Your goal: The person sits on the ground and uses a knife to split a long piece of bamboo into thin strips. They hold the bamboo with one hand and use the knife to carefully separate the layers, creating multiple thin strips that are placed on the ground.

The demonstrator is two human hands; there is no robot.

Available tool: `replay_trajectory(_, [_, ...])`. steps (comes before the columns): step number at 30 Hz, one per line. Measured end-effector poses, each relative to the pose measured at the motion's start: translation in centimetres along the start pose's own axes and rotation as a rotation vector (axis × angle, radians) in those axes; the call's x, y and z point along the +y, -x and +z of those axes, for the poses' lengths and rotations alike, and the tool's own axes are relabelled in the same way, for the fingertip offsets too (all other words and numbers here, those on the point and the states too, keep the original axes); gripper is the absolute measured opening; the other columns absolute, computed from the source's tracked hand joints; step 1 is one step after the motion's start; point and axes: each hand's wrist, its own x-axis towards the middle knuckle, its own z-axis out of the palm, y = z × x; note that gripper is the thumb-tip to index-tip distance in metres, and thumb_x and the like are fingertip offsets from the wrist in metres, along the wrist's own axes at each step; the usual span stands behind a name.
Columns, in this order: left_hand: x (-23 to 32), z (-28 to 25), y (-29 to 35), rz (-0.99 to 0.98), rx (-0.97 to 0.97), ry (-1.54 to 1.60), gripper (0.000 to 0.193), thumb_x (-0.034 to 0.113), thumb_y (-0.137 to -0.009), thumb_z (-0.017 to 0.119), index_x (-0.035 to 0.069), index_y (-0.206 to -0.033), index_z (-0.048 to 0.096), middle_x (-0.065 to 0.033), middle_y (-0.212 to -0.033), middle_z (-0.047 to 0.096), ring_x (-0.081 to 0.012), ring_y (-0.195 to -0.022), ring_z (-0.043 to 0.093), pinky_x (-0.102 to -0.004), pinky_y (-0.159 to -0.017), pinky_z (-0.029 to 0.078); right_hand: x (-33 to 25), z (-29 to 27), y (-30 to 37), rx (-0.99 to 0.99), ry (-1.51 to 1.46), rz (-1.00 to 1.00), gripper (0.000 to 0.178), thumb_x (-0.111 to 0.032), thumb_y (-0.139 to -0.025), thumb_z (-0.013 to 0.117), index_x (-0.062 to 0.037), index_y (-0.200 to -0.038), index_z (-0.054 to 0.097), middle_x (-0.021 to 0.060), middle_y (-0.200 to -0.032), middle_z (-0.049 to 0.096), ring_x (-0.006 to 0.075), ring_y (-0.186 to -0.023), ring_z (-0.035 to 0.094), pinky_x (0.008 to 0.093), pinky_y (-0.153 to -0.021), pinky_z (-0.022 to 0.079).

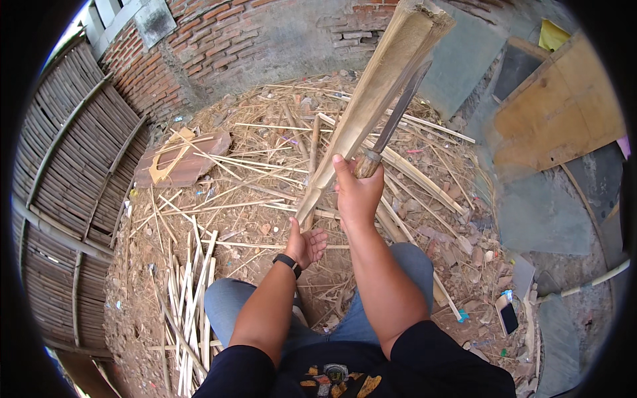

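A long split bamboo piece (363,109) slants up and away in front of me, its hollow pale side showing. My right hand (359,194) is closed round the wooden handle of a machete (399,114), whose dark blade points up beside the bamboo. The right thumb lies against the bamboo's edge. Below its lower end, my left hand (307,246) is palm up with the fingers apart. The left thumb is close to that end; whether it touches I cannot tell.
Thin bamboo strips (189,298) lie piled at the left, with more scattered ahead. A brownish board (182,159) rests on the littered dirt. A phone (507,314) lies at the right. A bamboo fence (66,166), a brick wall (199,46) and leaning sheets (557,106) surround the spot.
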Motion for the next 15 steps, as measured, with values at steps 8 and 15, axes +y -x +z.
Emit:
replay_trajectory(8, [-0.9, 1.8, -3.1, 0.191, 0.021, 0.379, 0.115, 0.092, -0.077, 0.016, 0.0, -0.145, 0.03, -0.0092, -0.113, 0.061, -0.0215, -0.09, 0.06, -0.0349, -0.075, 0.051, -0.6, 0.3, 0.2, 0.071, -0.064, 0.042, 0.037, -0.015, -0.084, 0.078, -0.0058, -0.103, 0.048, 0.0025, -0.087, 0.055, 0.0065, -0.063, 0.05, 0.0211, -0.05, 0.043])
replay_trajectory(15, [-0.3, 2.1, -3.0, 0.274, 0.018, 0.441, 0.113, 0.089, -0.08, 0.024, -0.001, -0.148, 0.025, -0.0109, -0.132, 0.05, -0.0235, -0.113, 0.053, -0.0366, -0.09, 0.047, 0.1, 0.0, -0.3, 0.111, -0.104, 0.058, 0.033, -0.013, -0.085, 0.077, -0.0056, -0.101, 0.049, 0.0021, -0.083, 0.056, 0.0064, -0.06, 0.049, 0.021, -0.047, 0.041])
